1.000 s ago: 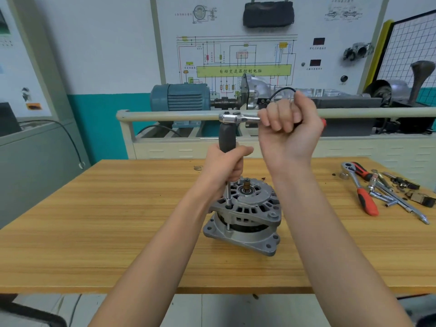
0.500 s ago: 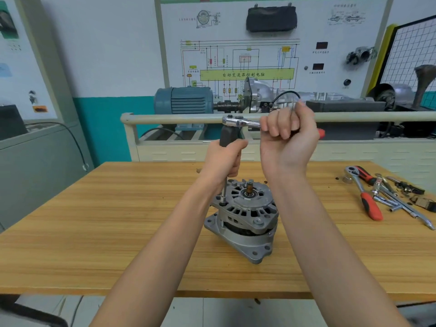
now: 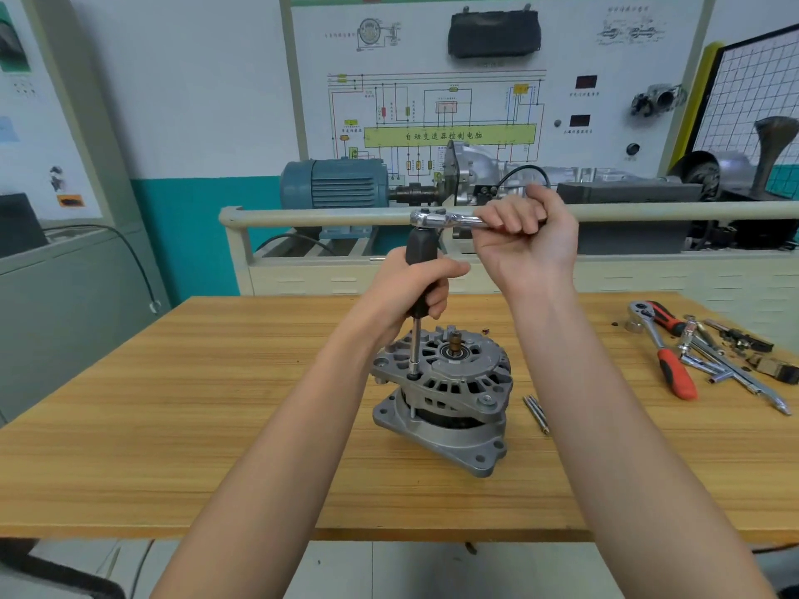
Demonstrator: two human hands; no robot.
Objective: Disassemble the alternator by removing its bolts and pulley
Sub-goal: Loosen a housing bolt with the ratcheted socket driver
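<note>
One grey cast-metal alternator (image 3: 441, 395), upright mid-counter (image 3: 173, 425): judged heavy, rigid, stable on its flange; best steadied by the finned housing. Left hand (image 3: 410, 291) grips the black-handled extension driver (image 3: 418, 270) seated on a housing bolt; right hand (image 3: 525, 239) clenches the chrome ratchet (image 3: 436, 219) above the alternator. Wall board behind reads "自动变速器控制电脑".

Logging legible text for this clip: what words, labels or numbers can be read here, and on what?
"自动变速器控制电脑": on the yellow-green bar of the wiring diagram on the wall panel.
Small captions on the diagram and beside the panel's two dark displays: too small to read.
Alternator and tools: no readable marking.
</note>
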